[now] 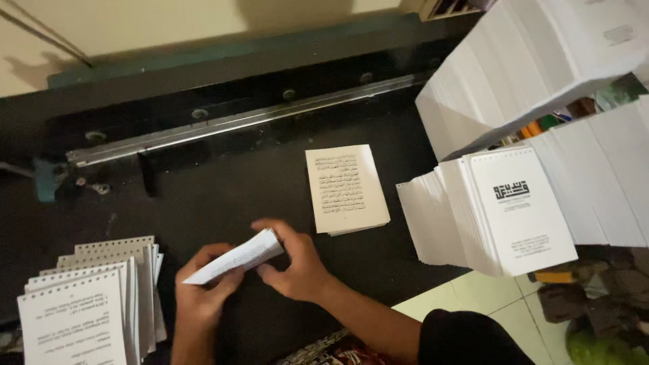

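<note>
Both hands sit right at the bottom of the shot, working one small bundle of pages [236,257] between them over a black table [223,196]. Left hand [203,290] is curled under the lower end of the bundle with fingers closed against it, and right hand [294,263] pinches the upper end, thumb and fingers clamped on the paper, so the bundle hangs tilted just above the tabletop, edge-on to the camera. Off to the lower left there's a fanned pile of punched booklets [94,304], white sheets with a row of little holes along the top edge and printed lines on the front. Just beyond the right hand lies a thin cream stack of printed pages [347,189], flat on the table and apart from the hands. Over on the right, a stepped pile of white covers [500,209] with a black square logo on the top one leans near the table edge, and behind and above it are tall white paper stacks [534,61]. No real boxes or trays anywhere, everything's just piled loose. A long metal rail [243,118] with bolts runs across the far side of the table, and pale floor tiles [487,304] show at the lower right.
</note>
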